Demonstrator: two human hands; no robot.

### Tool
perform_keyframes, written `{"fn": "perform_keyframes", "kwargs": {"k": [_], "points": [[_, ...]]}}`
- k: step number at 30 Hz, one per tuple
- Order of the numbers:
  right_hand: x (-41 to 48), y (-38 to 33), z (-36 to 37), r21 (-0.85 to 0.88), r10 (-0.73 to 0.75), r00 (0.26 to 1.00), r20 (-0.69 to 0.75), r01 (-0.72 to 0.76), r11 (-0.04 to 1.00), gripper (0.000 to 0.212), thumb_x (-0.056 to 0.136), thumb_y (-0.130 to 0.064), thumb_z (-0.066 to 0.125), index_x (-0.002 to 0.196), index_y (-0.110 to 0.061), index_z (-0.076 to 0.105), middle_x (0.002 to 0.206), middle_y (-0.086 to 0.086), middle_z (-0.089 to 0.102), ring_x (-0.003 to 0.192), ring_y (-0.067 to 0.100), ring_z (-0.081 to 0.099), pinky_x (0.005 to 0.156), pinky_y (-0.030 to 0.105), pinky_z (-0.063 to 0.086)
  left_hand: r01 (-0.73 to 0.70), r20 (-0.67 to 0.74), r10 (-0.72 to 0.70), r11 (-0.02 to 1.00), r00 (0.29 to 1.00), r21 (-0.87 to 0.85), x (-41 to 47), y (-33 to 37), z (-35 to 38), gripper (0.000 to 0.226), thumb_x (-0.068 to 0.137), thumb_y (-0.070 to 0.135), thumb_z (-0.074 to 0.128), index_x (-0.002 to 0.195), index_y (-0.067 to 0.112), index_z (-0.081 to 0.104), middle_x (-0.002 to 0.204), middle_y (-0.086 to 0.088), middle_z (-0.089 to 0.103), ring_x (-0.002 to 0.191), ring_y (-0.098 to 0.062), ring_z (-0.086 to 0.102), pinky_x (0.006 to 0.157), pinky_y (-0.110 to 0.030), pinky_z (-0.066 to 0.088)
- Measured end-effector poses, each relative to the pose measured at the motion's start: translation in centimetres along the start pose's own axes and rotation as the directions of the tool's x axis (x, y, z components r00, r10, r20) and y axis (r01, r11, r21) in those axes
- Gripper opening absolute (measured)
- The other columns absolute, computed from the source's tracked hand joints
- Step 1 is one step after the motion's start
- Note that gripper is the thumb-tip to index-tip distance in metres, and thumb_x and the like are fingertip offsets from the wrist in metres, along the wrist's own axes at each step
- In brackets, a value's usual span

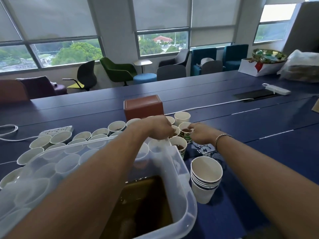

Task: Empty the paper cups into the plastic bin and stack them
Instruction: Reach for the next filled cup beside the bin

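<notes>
My hands at the filled cups beyond the plastic bin (181,169)
My right hand (200,133) pinches the rim of a cup of brown liquid (185,131), upright on the blue table (259,152) past the bin's far corner; my left hand (160,127) curls at the neighbouring cup (175,131), grip unclear. A stack of empty cups (205,178) stands right of the bin, a puddle (205,150) near it

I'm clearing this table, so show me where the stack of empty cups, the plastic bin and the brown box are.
Stack of empty cups (203,194): head view, side wall of the lowest cup.
Plastic bin (181,173): head view, its bare right wall.
Brown box (144,109): head view, front face.
</notes>
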State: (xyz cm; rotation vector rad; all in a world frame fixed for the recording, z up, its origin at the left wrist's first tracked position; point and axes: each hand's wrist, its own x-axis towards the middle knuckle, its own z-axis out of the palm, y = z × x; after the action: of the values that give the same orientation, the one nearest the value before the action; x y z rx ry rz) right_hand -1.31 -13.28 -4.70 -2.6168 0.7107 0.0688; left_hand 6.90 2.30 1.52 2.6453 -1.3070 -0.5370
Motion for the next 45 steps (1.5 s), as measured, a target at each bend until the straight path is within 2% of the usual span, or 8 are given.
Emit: {"fn": "perform_keyframes", "kwargs": {"k": [8, 14, 20, 23, 29, 33, 38, 45], "points": [[1.5, 0.2, 0.6, -0.098, 0.029, 0.995, 0.095, -0.019, 0.995, 0.033, 0.094, -0.01, 0.045, 0.123, -0.009, 0.059, 0.114, 0.011, 0.062, 0.097, 0.023, 0.055, 0.084, 0.032, 0.048, 0.003, -0.013, -0.004, 0.995, 1.0, -0.098, 1.4, -0.8, -0.4, 0.037, 0.103, 0.033, 0.045, 0.118, 0.01, 0.069, 0.114, -0.008, 0.068, 0.106, -0.025, 0.062, 0.1, -0.043, 0.049], [0.2, -0.7, -2.1, -0.2, -0.039, 0.998, 0.058, 0.05, 0.979, 0.015, 0.092, -0.007, 0.041, 0.085, -0.011, 0.054, 0.095, 0.008, 0.054, 0.089, 0.025, 0.052, 0.074, 0.031, 0.042, 0.0, -0.126, -0.014, 0.994, 0.992, -0.113, 1.9, -0.2, -0.7, 0.033, 0.101, 0.031, 0.049, 0.121, 0.014, 0.068, 0.117, -0.004, 0.068, 0.104, -0.023, 0.062, 0.096, -0.039, 0.05], [-2.2, -2.2, -6.8, -0.22, -0.119, 0.985, -0.123, 0.09, 0.971, 0.026, 0.088, -0.028, 0.055, 0.099, -0.009, 0.069, 0.091, 0.006, 0.067, 0.08, 0.021, 0.062, 0.065, 0.031, 0.05, 0.014, -0.288, -0.062, 0.986, 0.956, -0.167, 0.6, 1.4, -1.5, 0.045, 0.101, 0.042, 0.04, 0.114, 0.009, 0.068, 0.11, -0.008, 0.068, 0.096, -0.025, 0.062, 0.09, -0.039, 0.051], [-4.7, -4.0, -9.2, -0.221, -0.206, 0.953, -0.222, 0.156, 0.963, 0.02, 0.087, -0.034, 0.062, 0.092, -0.017, 0.073, 0.083, -0.001, 0.067, 0.074, 0.015, 0.06, 0.062, 0.03, 0.049, 0.025, -0.377, -0.095, 0.982, 0.921, -0.186, -0.7, 2.8, -2.6, 0.055, 0.098, 0.053, 0.028, 0.108, 0.012, 0.064, 0.095, -0.009, 0.069, 0.078, -0.021, 0.064, 0.073, -0.034, 0.053], [-9.0, -7.4, -11.1, -0.257, -0.328, 0.867, -0.374, 0.244, 0.935, 0.017, 0.084, -0.04, 0.067, 0.087, -0.024, 0.073, 0.084, -0.007, 0.069, 0.074, 0.009, 0.061, 0.067, 0.03, 0.054, 0.09, -0.287, -0.212, 0.918, 0.934, -0.385, -4.1, 3.4, -5.2, 0.022, 0.098, 0.021, 0.052, 0.096, 0.001, 0.063, 0.075, -0.006, 0.069, 0.051, -0.01, 0.067, 0.042, -0.023, 0.051], [-10.6, -9.0, -9.4, -0.024, -0.274, 0.814, -0.512, 0.305, 0.952, 0.05, 0.08, -0.049, 0.071, 0.121, -0.024, 0.055, 0.098, -0.01, 0.055, 0.09, 0.013, 0.058, 0.08, 0.033, 0.052, 0.018, -0.367, -0.298, 0.796, 0.881, -0.605, -7.0, 2.0, -5.7, 0.027, 0.1, 0.025, 0.046, 0.099, 0.001, 0.06, 0.08, -0.015, 0.073, 0.064, -0.025, 0.074, 0.073, -0.043, 0.062], [-12.0, -11.5, -5.4, 0.544, -0.157, 0.942, -0.296, 0.301, 0.783, 0.057, 0.077, -0.042, 0.077, 0.121, -0.024, 0.046, 0.103, -0.007, 0.057, 0.087, 0.008, 0.059, 0.068, 0.026, 0.05, 0.034, -0.421, -0.34, 0.81, 0.841, -0.586, -10.7, -0.7, -5.6, 0.033, 0.1, 0.03, 0.044, 0.115, 0.004, 0.059, 0.086, -0.015, 0.073, 0.068, -0.024, 0.074, 0.075, -0.041, 0.062], [-12.4, -14.8, -0.7, 0.699, -0.21, 0.929, -0.304, 0.367, 0.614, 0.059, 0.07, -0.028, 0.084, 0.118, -0.027, 0.051, 0.122, 0.002, 0.054, 0.104, 0.017, 0.058, 0.076, 0.033, 0.057, -0.012, -0.424, -0.26, 0.842, 0.868, -0.54, -15.8, -4.5, -3.7, 0.032, 0.106, 0.03, 0.037, 0.103, 0.01, 0.063, 0.093, -0.009, 0.072, 0.077, -0.021, 0.073, 0.07, -0.034, 0.058]]}}
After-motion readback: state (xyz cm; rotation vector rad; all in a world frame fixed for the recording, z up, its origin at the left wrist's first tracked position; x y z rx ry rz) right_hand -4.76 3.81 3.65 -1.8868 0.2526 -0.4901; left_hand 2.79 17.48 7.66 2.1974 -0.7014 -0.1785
